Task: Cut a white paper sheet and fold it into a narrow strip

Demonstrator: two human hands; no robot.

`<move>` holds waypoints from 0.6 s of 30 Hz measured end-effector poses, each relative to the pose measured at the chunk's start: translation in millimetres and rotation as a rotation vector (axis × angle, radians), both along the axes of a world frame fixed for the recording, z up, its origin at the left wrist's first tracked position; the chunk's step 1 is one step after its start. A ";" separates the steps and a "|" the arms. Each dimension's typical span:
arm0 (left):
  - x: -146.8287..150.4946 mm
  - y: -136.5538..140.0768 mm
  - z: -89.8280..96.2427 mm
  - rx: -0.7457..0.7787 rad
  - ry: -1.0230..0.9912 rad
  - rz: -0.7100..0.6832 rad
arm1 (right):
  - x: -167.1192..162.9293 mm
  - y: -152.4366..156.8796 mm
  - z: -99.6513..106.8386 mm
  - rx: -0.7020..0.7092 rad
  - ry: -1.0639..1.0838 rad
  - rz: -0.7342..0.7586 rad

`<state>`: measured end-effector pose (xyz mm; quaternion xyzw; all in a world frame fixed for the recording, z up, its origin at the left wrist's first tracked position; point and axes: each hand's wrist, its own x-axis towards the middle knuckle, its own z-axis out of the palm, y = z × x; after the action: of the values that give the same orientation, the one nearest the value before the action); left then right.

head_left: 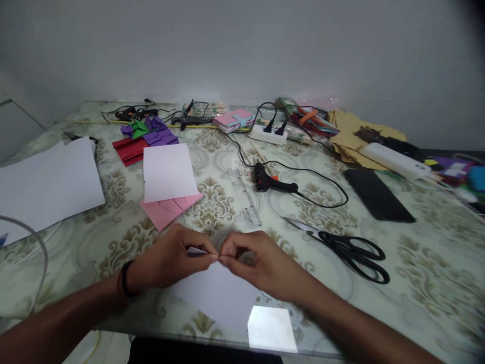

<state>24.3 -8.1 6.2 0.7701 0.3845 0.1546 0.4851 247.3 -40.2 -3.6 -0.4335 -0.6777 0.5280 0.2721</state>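
A white sheet of paper (223,290) lies close to the table's front edge, under both hands. My left hand (178,257) pinches its far edge between thumb and fingers. Right beside it, my right hand (252,260) pinches the same edge, and the fingertips of the two hands meet. Part of the paper shows behind the left fingers; the rest of that edge is hidden. Beyond the left hand, a white square of paper (168,172) overlaps a pink folded paper (166,211). Black-handled scissors (341,247) lie to the right of my right hand.
A glue gun (275,181) with its cord and a clear ruler (246,197) lie mid-table. At right rests a black phone (379,196). Large white sheets (49,187) cover the left side. Along the back are a power strip (268,134), purple folded paper (159,134) and yellow paper (352,131).
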 end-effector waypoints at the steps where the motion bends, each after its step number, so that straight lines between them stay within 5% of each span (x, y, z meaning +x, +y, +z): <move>1: -0.4 0.4 0.5 -0.007 -0.006 0.004 | 0.6 0.6 1.1 0.005 0.000 0.001; 13: -42.3 35.1 35.1 0.004 -0.063 0.189 | 29.6 15.3 14.6 -0.043 -0.026 -0.065; 18: -37.7 36.4 26.8 -0.046 -0.047 0.233 | 35.6 23.5 10.4 0.157 -0.051 -0.264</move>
<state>-13.4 28.3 33.0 0.7049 0.4633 0.2192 0.4903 282.9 -16.7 6.8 -0.5096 -0.6605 0.4220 0.3549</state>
